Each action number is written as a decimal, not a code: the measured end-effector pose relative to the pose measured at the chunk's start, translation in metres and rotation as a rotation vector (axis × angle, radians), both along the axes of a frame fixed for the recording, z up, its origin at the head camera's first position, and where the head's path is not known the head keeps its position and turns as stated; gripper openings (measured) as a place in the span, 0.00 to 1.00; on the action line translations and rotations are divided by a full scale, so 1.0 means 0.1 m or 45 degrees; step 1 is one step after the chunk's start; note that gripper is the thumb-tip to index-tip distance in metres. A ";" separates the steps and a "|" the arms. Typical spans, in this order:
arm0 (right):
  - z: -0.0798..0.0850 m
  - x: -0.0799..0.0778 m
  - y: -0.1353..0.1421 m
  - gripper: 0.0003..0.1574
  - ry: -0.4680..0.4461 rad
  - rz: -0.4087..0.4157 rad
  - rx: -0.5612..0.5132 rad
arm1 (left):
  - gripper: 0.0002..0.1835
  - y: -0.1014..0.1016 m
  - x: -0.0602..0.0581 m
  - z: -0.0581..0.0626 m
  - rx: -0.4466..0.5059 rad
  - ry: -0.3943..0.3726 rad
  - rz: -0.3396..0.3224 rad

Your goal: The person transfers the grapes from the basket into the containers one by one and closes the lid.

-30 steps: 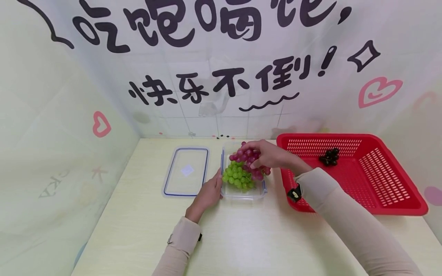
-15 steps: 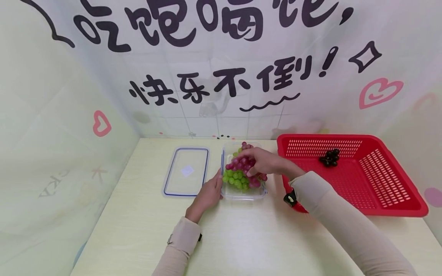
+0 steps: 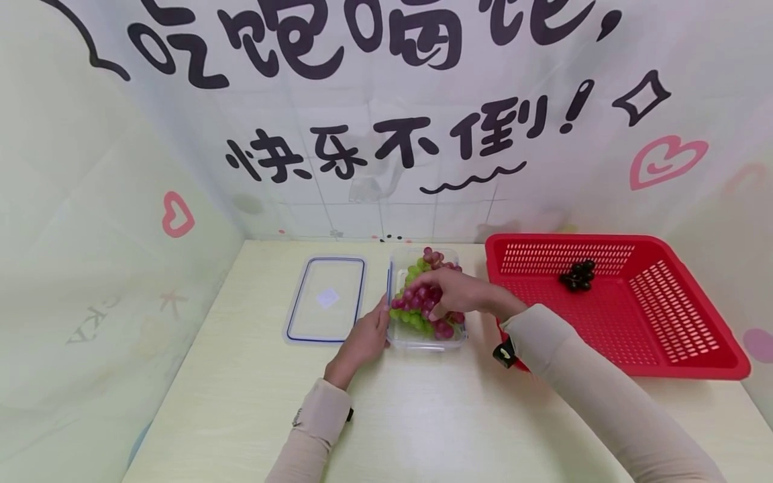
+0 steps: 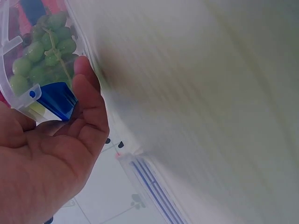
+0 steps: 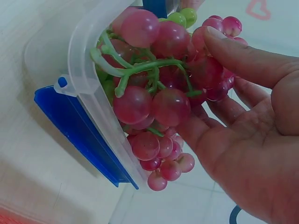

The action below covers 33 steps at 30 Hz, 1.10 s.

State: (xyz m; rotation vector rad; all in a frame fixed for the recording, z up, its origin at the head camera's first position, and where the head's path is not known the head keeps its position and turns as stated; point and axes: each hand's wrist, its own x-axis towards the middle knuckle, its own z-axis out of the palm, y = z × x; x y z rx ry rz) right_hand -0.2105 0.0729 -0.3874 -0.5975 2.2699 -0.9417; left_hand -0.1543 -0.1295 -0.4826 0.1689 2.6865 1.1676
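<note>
A clear plastic food container (image 3: 426,347) stands on the table, holding green grapes (image 3: 415,322). At its left side my left hand (image 3: 365,337) grips the wall, fingers curled beside a blue latch (image 4: 58,99) in the left wrist view. Over the container my right hand (image 3: 461,291) holds a bunch of red grapes (image 5: 173,105) between thumb and fingers. The bunch lies across the green ones, its green stem showing in the right wrist view. Some red grapes hang over the rim there, next to another blue latch (image 5: 84,133).
Left of the container, a clear lid with a blue seal (image 3: 326,315) lies flat. To the right stands a red perforated basket (image 3: 604,365) with a small bunch of black grapes (image 3: 578,276). A printed curtain (image 3: 362,221) hangs behind the table (image 3: 253,402).
My right hand has moved left and slightly toward me with the red grapes, lowering them over the green ones in the container. The left hand has stayed in place.
</note>
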 end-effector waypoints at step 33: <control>0.11 -0.09 0.20 0.30 0.050 0.053 -0.119 | 0.26 0.02 -0.02 0.01 -0.029 0.015 0.003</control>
